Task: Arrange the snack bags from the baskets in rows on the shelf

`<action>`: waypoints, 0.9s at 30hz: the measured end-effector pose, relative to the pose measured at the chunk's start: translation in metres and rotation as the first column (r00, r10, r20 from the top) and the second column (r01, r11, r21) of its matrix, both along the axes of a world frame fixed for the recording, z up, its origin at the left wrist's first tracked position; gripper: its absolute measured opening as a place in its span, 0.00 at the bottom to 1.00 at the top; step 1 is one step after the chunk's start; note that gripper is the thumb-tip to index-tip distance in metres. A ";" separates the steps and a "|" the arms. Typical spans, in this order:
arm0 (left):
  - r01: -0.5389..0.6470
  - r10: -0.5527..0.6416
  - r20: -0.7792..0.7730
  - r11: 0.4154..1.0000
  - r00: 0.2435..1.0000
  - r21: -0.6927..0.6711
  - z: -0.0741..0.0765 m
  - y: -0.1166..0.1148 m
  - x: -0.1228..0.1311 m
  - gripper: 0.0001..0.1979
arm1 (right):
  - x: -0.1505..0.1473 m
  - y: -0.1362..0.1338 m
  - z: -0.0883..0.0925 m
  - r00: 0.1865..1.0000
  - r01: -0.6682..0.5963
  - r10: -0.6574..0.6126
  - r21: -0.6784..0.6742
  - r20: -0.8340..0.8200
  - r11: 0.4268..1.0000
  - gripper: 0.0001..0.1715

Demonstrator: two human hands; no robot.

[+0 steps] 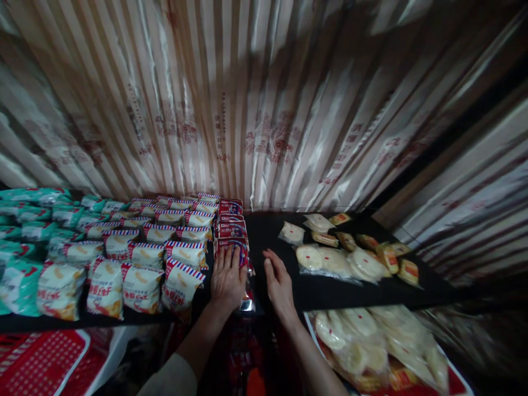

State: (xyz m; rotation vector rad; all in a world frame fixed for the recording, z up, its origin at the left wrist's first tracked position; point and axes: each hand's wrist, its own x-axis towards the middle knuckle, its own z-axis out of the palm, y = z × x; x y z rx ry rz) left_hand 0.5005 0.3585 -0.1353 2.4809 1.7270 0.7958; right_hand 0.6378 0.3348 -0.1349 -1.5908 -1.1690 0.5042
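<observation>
My left hand lies flat, fingers stretched out, on the nearest of a column of overlapping red packets. A few inches to its right, my right hand hovers over the black surface, fingers extended and curved a little, with nothing visible in it. Left of the red packets stand rows of white snack bags with striped tops. Clear bags of pale round flat pieces lie to the right of my right hand.
Teal bags fill the far left. Small yellow packets lie scattered at the right. A basket of bagged pale rounds sits below the front edge; a red basket is at lower left. Patterned curtains hang behind.
</observation>
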 end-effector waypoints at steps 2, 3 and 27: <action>-0.004 0.004 -0.028 1.000 1.000 -0.011 0.003 0.000 0.000 0.23 | 0.000 -0.014 -0.006 0.999 -0.005 0.005 0.024 -0.032 1.000 0.23; -0.004 0.004 -0.041 1.000 0.999 -0.015 0.004 0.001 0.000 0.22 | -0.001 -0.018 -0.008 0.999 -0.013 0.015 0.035 -0.044 0.999 0.24; -0.020 0.026 -0.079 0.996 0.997 0.081 0.007 -0.020 -0.005 0.25 | 0.005 0.085 -0.031 0.874 -0.253 0.191 -0.082 -0.447 0.964 0.47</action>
